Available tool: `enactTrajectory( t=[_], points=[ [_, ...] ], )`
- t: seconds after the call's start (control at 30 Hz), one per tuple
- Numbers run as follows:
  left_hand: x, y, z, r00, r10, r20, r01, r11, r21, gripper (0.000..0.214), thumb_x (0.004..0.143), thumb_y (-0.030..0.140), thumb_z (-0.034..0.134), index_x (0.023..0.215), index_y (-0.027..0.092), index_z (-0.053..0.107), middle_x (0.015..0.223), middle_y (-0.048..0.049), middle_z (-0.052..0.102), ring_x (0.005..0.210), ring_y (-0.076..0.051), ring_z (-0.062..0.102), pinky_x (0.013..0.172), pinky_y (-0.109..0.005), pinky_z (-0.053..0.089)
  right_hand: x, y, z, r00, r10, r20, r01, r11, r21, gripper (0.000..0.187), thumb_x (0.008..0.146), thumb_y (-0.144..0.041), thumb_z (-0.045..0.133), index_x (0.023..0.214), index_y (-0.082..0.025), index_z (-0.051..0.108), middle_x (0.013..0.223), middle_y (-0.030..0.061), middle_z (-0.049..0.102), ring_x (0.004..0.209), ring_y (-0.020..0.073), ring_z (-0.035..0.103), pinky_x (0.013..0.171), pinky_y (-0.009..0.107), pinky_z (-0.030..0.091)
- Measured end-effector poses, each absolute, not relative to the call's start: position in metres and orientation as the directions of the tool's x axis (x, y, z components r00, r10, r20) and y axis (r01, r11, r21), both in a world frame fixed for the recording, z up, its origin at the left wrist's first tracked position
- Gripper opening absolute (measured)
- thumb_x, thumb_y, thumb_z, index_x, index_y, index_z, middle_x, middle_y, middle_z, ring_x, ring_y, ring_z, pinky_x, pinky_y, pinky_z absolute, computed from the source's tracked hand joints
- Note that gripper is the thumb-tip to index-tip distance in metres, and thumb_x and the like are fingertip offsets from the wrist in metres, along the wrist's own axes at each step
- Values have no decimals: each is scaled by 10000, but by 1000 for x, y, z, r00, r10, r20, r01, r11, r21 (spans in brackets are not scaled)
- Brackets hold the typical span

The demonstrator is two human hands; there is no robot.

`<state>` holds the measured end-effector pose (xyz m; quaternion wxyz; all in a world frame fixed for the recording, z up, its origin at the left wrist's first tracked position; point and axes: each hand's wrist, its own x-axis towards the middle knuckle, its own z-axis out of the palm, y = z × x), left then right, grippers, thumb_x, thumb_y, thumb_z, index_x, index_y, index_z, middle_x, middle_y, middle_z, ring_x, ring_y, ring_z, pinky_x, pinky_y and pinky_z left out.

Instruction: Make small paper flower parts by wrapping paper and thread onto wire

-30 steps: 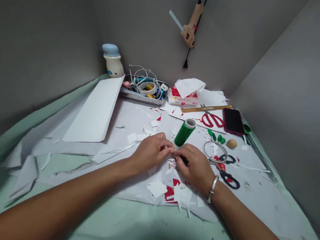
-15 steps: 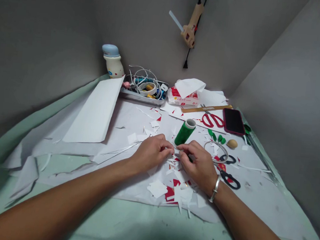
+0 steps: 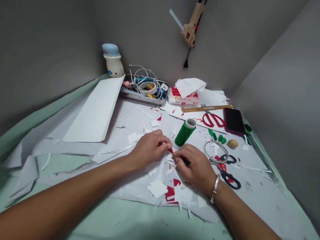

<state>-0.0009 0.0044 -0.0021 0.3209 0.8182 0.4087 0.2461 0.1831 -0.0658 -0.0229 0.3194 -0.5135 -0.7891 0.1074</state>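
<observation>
My left hand (image 3: 151, 149) is closed in a pinch on a small red piece (image 3: 171, 150), perhaps paper, just above the paper-covered table. Close beside it, my right hand (image 3: 196, 166) is closed, with its fingertips at the lower end of the red piece. A dark green piece (image 3: 186, 162) shows under its curled fingers; most of it is hidden. Behind the hands, a green thread spool (image 3: 185, 133) stands upright, leaning slightly in view. White paper scraps (image 3: 158, 189) and red scraps (image 3: 171, 194) lie below and between the hands.
Black-handled scissors (image 3: 231, 179) and a wire ring (image 3: 216, 151) lie right of my right hand. Farther back are red-handled scissors (image 3: 213, 120), a phone (image 3: 234, 121), a tissue pack (image 3: 183, 97) and a metal tray (image 3: 142, 97). A glue gun (image 3: 190, 31) hangs on the wall.
The red piece now shows between my fingertips. My left hand has risen slightly and moved left; my right fingertips have come lower and a little left.
</observation>
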Motion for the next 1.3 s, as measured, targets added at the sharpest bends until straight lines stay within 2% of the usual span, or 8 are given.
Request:
enactTrajectory(
  t=[0.17, 0.33, 0.47, 0.63, 0.8, 1.07, 1.2, 1.3],
  points=[
    [-1, 6, -5, 551, 824, 136, 512, -462, 724, 203, 855, 234, 550, 838, 219, 753, 743, -7, 532, 732, -160, 544, 712, -305, 410, 184, -66, -19, -168, 871, 463, 695, 437, -571, 174, 833, -113, 552, 922, -197, 676, 788, 32, 616, 765, 180, 588, 699, 295, 462],
    [3, -4, -5, 611, 780, 133, 470, -493, 732, 202, 859, 201, 540, 837, 220, 740, 736, -5, 522, 721, -150, 535, 705, -300, 401, 184, -65, -21, -72, 873, 483, 717, 382, -584, 189, 840, -123, 547, 959, -182, 681, 783, 36, 608, 738, 179, 585, 686, 300, 464],
    [5, -12, -2, 653, 747, 129, 465, -529, 710, 216, 874, 212, 523, 769, 218, 711, 732, -6, 507, 704, -148, 510, 686, -295, 396, 182, -64, -24, -121, 876, 467, 756, 386, -529, 220, 835, -121, 547, 982, -194, 694, 781, 43, 616, 772, 200, 586, 701, 318, 462],
    [3, -10, -2, 635, 757, 157, 449, -526, 722, 206, 874, 215, 530, 819, 226, 728, 740, -5, 512, 722, -150, 529, 689, -295, 404, 180, -65, -26, -233, 884, 406, 801, 411, -435, 170, 823, -115, 545, 855, -189, 695, 766, 53, 604, 765, 213, 564, 699, 335, 451],
    [0, 1, -1, 551, 822, 143, 510, -467, 722, 205, 860, 236, 542, 827, 221, 744, 751, -7, 524, 710, -153, 532, 690, -300, 414, 182, -66, -25, -282, 868, 409, 756, 463, -462, 190, 815, -96, 538, 895, -193, 680, 812, 57, 623, 783, 203, 576, 730, 331, 467],
    [1, 2, -4, 576, 808, 126, 505, -473, 722, 201, 851, 222, 545, 840, 216, 745, 741, -8, 529, 732, -162, 539, 708, -304, 413, 184, -66, -19, -136, 851, 507, 695, 447, -564, 187, 841, -114, 545, 939, -200, 678, 798, 37, 630, 775, 184, 595, 701, 305, 472],
    [4, -9, -3, 619, 776, 116, 486, -496, 720, 211, 865, 210, 528, 812, 227, 731, 739, -11, 531, 725, -161, 532, 698, -306, 411, 182, -65, -22, -85, 854, 513, 734, 402, -547, 214, 838, -124, 536, 968, -204, 687, 790, 39, 627, 771, 195, 602, 697, 316, 478],
    [6, -14, -1, 648, 751, 126, 463, -520, 718, 223, 876, 211, 514, 788, 226, 719, 752, -13, 537, 721, -156, 526, 705, -309, 415, 182, -64, -25, -133, 865, 483, 774, 395, -494, 222, 832, -128, 540, 966, -206, 700, 782, 46, 628, 780, 209, 594, 698, 328, 471]
  ],
)
